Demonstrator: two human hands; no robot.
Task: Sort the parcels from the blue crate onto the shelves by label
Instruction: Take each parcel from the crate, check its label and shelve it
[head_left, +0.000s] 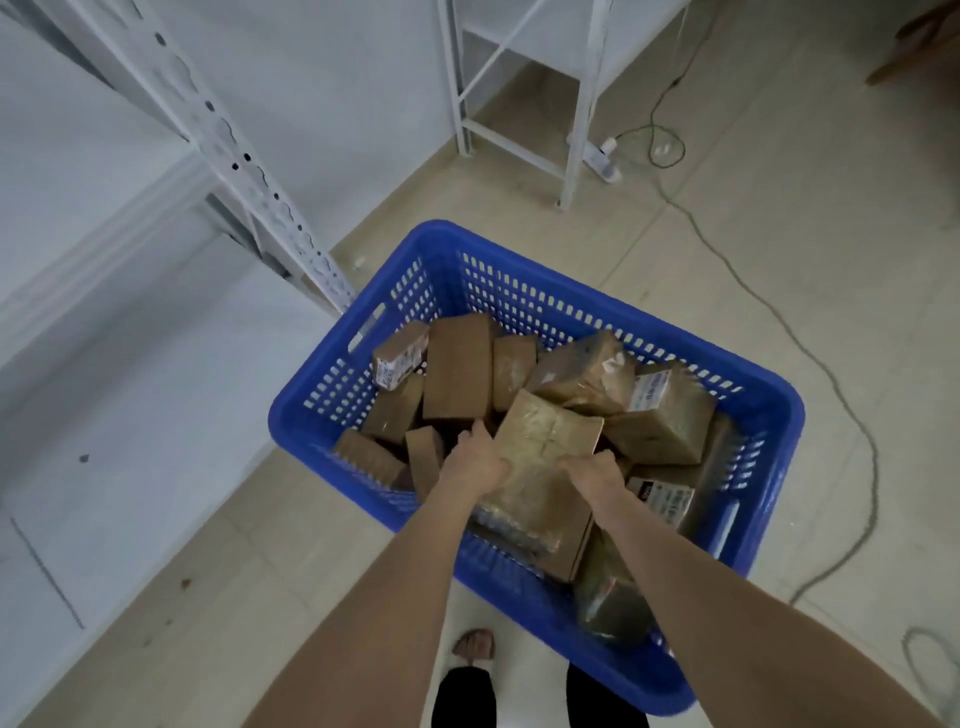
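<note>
A blue slotted crate (519, 244) stands on the floor below me, filled with several brown cardboard parcels. Both my arms reach down into it. My left hand (475, 462) grips the left edge of a taped brown parcel (545, 447) in the middle of the crate, and my right hand (592, 475) grips its right edge. Two other parcels show white labels: one at the crate's far left (397, 358) and one at the right (657, 397).
White metal shelving (244, 171) runs along my left, its upright post touching the crate's corner. A second white rack (571, 130) stands beyond the crate. Cables and a power strip (605, 161) lie on the tiled floor to the right. My feet are just behind the crate.
</note>
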